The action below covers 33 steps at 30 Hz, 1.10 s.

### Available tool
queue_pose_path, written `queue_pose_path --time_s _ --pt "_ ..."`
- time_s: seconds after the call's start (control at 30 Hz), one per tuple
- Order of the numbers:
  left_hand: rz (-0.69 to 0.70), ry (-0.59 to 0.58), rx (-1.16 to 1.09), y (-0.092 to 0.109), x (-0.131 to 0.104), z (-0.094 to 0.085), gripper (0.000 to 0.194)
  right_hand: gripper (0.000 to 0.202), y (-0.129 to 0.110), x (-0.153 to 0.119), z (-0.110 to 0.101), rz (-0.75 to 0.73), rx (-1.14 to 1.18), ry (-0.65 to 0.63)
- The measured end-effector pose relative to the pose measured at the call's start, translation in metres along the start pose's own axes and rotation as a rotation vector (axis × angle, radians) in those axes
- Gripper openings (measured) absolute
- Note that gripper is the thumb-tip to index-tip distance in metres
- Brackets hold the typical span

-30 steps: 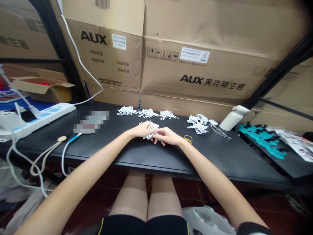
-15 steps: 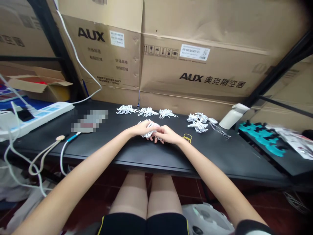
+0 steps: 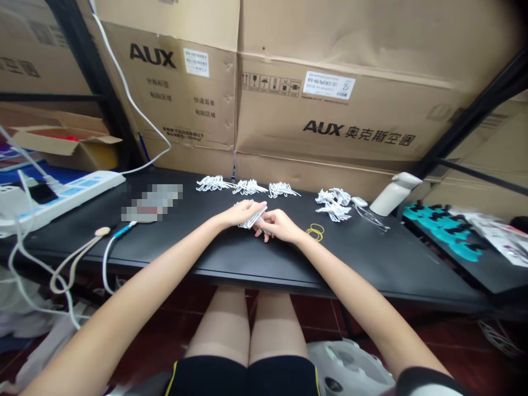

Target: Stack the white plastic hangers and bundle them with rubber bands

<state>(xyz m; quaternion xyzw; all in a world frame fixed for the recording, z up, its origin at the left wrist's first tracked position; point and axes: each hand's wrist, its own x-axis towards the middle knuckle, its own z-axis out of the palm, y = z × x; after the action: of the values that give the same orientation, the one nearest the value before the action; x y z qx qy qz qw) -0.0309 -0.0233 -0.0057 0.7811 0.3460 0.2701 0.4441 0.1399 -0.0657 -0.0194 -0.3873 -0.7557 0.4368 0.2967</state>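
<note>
Between the table's (image 3: 247, 261) front and back edges, our left hand (image 3: 238, 213) and right hand (image 3: 278, 224) are clamping a white bundle (image 3: 251, 219).

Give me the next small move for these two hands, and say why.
Probably nudge the white bundle's ends even with the right hand, while the left hand steadies it: both hands are on the bundle, and some thin pieces poke out beside the right fingers.

brown cardboard cartons (image 3: 330, 118) bear printed "aux", the right one with "奥克斯空调"; a white rectangular paper label (image 3: 328, 85) there shows "25".
</note>
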Motion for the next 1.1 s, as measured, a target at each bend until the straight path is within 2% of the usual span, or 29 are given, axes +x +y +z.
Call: queue_pose_path --time_s 0.2,0.33,0.63,1.1 --pt "-0.011 -0.062 -0.041 0.002 0.0 -0.003 0.052 0.037 0.002 0.002 -0.002 -0.016 0.009 0.071" --pt "-0.057 -0.005 -0.145 0.001 0.002 -0.005 0.058 0.037 -0.001 0.0 -0.006 -0.004 0.015 0.085" --pt "-0.047 0.1 -0.123 0.002 -0.001 -0.002 0.058 0.04 0.004 0.002 -0.005 -0.031 0.022 0.059" --pt "-0.058 0.076 -0.173 -0.007 0.003 0.002 0.06 0.034 0.008 0.005 0.006 -0.014 0.044 0.174"
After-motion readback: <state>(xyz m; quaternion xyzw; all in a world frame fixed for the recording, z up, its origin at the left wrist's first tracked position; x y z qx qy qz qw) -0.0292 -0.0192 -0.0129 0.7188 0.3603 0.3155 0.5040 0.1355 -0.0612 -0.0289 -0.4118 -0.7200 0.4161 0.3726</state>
